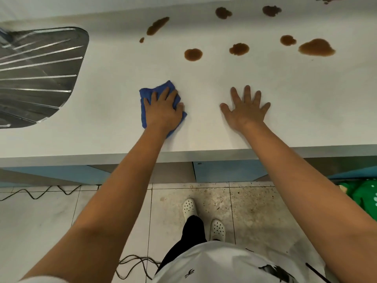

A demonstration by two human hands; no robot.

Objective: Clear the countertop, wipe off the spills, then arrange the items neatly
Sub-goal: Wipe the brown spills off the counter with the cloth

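1. I take the step in hand to be wiping: my left hand (163, 109) presses the blue cloth (161, 89) onto the white countertop (204, 129), fingers curled into its folds.
2. My right hand (245, 110) lies flat just right of the cloth, fingers spread, holding nothing; I'd keep it planted as a brace.
3. I'd push the cloth away from me toward the brown spills (193, 54), taking the nearest first and dragging inward so the liquid doesn't smear.
4. The cloth is bunched, deep blue, apparently unstained; it sits near the counter's front edge, with the steel drainboard (38, 78) well to its left.
5. The spills, all beyond the cloth, look wet and untouched.
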